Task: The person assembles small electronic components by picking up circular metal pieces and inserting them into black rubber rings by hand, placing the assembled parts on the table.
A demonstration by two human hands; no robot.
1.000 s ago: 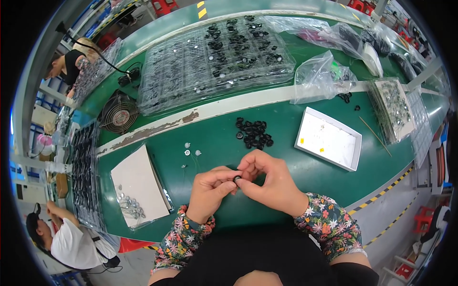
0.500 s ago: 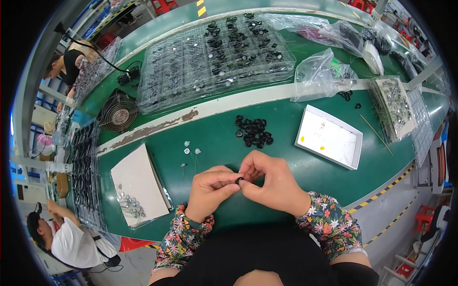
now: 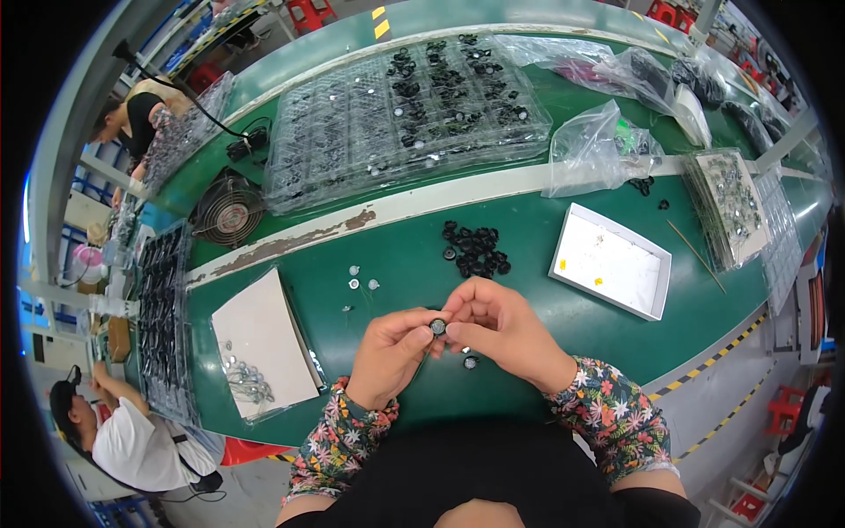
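Observation:
Both hands meet over the green table, pinching one small round black part with a greyish face turned up. My left hand grips it from the left between thumb and fingers. On the other side, the thumb and fingertips of my right hand close on its edge. Just below the right hand lies another small round part, dark with a pale rim. A heap of black round caps sits beyond the hands. To the left of it are several small whitish discs with thin wires.
A shallow white box holds yellow bits. Left lies a beige board with wired discs in plastic; right, a similar stack. Behind the ledge stand clear trays, a fan and plastic bags. Two people work at left.
The black part has been turned so that its greyish face shows. A second round part has come into sight below my right hand. The whole view has shifted slightly.

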